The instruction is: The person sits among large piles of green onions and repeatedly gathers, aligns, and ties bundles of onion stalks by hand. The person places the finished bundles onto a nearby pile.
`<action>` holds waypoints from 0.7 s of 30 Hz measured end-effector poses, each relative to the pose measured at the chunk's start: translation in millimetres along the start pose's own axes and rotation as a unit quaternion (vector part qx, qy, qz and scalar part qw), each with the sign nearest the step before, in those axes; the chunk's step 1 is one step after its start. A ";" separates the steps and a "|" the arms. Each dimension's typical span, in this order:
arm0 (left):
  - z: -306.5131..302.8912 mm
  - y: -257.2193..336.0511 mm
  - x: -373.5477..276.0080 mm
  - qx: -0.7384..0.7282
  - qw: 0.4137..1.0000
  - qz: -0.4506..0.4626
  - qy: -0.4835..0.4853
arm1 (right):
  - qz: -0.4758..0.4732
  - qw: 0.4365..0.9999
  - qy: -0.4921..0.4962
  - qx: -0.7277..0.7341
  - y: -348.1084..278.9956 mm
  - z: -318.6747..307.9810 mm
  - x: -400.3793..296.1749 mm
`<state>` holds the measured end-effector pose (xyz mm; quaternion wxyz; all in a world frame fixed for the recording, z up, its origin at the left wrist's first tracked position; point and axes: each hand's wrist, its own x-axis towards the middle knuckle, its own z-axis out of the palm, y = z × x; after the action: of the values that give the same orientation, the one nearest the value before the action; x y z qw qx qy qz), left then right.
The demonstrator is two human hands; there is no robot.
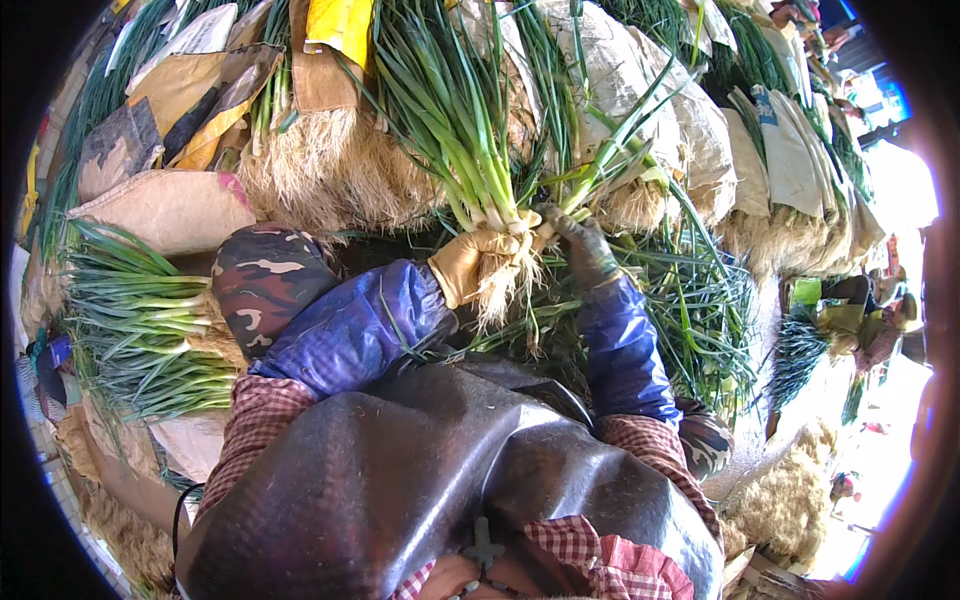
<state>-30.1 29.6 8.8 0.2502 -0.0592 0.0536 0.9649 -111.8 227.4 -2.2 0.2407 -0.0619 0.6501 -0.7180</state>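
My left hand (466, 268), in a yellow glove, grips a bunch of spring onions (480, 169) around its white base. The green leaves fan upward and the pale roots (495, 289) hang below the fist. Beside it, my right hand (589, 251), in a dark, soiled glove, has its fingers closed on some green onion leaves (589, 187) that slant up to the right. Its fingertips come close to the bulbs of the bunch; whether they touch is hard to tell. Blue sleeve covers sheathe both forearms.
Root-ended onion bundles wrapped in sacking (337, 169) line the far side. Loose green leaves (682, 307) are heaped at the right. Spring onions (150, 315) lie on sacking at the left. A dark apron (420, 450) covers my lap. Other people (877, 322) are at the far right.
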 end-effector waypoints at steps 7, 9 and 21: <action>-6.1 -5.4 -5.1 0.076 0.997 0.015 -0.003 | 0.040 0.964 0.070 0.252 7.1 0.8 30.1; -7.7 -4.4 -5.2 0.065 0.998 0.020 0.002 | 0.011 0.970 0.081 0.229 -0.6 -5.7 29.9; -12.1 -6.1 0.2 0.076 0.993 0.082 0.034 | -0.278 0.941 0.051 -0.188 -46.6 16.7 -32.4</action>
<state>-26.2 33.4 -3.7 0.1719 -0.0684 0.1396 0.9728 -89.1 227.9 52.5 -0.0178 -0.2481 0.7415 -0.6232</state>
